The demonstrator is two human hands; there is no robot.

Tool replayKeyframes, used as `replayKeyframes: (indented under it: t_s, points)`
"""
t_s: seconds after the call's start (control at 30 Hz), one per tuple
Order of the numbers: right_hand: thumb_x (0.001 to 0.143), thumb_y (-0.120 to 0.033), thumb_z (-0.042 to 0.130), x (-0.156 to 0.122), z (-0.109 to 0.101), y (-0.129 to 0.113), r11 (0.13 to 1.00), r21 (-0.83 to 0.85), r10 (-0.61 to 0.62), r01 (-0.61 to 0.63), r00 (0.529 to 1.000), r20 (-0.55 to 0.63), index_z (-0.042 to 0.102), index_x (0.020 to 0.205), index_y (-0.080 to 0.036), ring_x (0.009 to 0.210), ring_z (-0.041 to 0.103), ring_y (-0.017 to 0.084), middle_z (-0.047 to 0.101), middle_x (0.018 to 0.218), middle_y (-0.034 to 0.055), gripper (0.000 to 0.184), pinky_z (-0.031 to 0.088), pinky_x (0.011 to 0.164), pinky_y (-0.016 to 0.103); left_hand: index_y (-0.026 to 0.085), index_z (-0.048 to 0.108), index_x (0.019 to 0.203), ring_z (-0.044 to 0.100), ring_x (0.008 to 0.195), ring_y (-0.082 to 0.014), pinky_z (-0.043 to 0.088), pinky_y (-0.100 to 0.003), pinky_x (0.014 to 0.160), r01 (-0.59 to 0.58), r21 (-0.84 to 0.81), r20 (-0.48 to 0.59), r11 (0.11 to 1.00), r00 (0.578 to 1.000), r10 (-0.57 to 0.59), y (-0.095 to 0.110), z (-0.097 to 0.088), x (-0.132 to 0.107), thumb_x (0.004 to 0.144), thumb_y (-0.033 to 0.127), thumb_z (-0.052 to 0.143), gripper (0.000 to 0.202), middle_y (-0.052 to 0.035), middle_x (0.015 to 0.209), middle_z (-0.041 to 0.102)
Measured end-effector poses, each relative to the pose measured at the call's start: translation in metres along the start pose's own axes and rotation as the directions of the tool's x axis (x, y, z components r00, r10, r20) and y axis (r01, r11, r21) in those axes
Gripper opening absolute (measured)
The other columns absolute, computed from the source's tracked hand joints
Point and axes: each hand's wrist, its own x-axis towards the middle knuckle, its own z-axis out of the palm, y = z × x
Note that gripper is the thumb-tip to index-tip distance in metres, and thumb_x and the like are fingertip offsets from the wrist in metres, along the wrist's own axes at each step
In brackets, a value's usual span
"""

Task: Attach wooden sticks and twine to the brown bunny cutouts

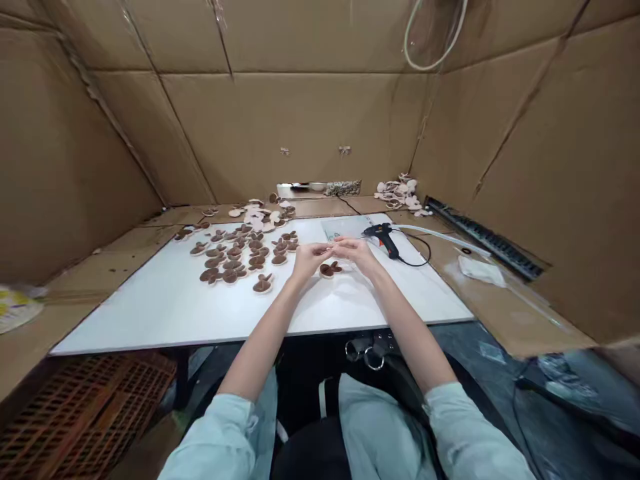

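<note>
My left hand (pixel 312 259) and my right hand (pixel 354 252) meet at the fingertips above the white board (pixel 190 313). Both are closed in a pinch, and what lies between the fingers is too small to make out. Just below them rests a brown piece with two ear-like lobes and a pale edge (pixel 329 269). To the left, several similar brown pieces (pixel 233 263) are spread over the board, with a single one (pixel 263 284) nearer the front. Right of my right hand lies a black glue gun (pixel 384 237) with a pale glue stick (pixel 440 233) in its back.
Cardboard walls (pixel 320 120) enclose the board on several sides. Pale pieces are heaped at the back left (pixel 257 215) and back right (pixel 399 192). A black slotted strip (pixel 483 237) and a white packet (pixel 481 271) lie at right. An orange crate (pixel 90 407) stands below left.
</note>
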Motion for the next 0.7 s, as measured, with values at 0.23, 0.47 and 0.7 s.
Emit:
replayKeyframes:
  t_s: [0.23,0.47,0.7]
  points:
    - [0.047,-0.033,0.076,0.002,0.000,0.001,0.997,0.054,0.052,-0.050,0.998,-0.041,0.069,0.064,-0.015,0.077,0.056,0.015,0.058,0.100,0.0075,0.025,0.043,0.074,0.031,0.016,0.070,0.077,0.065,0.069,-0.0180,0.052,-0.027,0.065,-0.021,0.036,-0.060,0.999,0.998,0.023,0.000,0.003,-0.002,0.068,0.033,0.063,0.020,-0.0054,0.079,0.070]
    - [0.056,-0.037,0.071,0.004,-0.009,0.001,0.977,-0.175,-0.108,0.125,0.988,0.107,0.067,0.059,-0.016,0.080,0.054,0.016,0.057,0.082,0.0041,0.022,0.040,0.080,0.032,0.015,0.070,0.074,0.063,0.064,-0.0153,0.050,-0.025,0.062,-0.092,0.110,0.038,0.990,0.995,0.088,0.001,0.002,-0.005,0.067,0.027,0.061,0.016,-0.0060,0.075,0.070]
    - [0.067,-0.037,0.063,0.006,-0.015,0.006,0.882,-0.388,-0.185,0.268,0.954,0.238,0.061,0.064,-0.017,0.081,0.051,0.014,0.052,0.084,0.0031,0.020,0.039,0.075,0.031,0.015,0.069,0.066,0.060,0.060,-0.0140,0.044,-0.022,0.057,-0.106,0.169,0.125,0.980,0.989,0.086,0.002,-0.005,-0.004,0.066,0.027,0.061,0.014,-0.0041,0.065,0.068]
